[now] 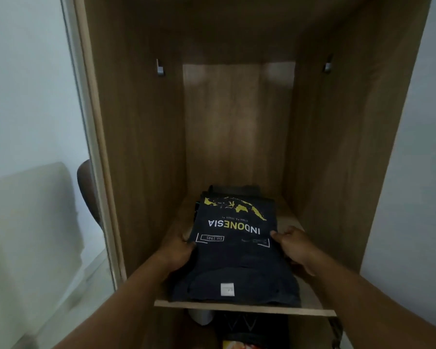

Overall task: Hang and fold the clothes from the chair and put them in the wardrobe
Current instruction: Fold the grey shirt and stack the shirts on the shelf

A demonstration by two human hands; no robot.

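A folded dark T-shirt (234, 258) with a yellow map print and the word INDONESIA lies on the wooden wardrobe shelf (310, 309), collar and white label toward me. It rests on top of other folded dark clothes (233, 190) that show behind it. My left hand (178, 255) grips the shirt's left edge, and my right hand (293, 246) grips its right edge, thumbs on top. Both forearms reach in from the bottom of the view.
The wardrobe compartment (141, 137) is tall, with wooden side walls and two metal brackets (160, 69) high up. Below the shelf, dark items and a white object (202, 317) are stored. A brown chair back (86, 187) and a pale panel (30, 212) stand left, outside the wardrobe.
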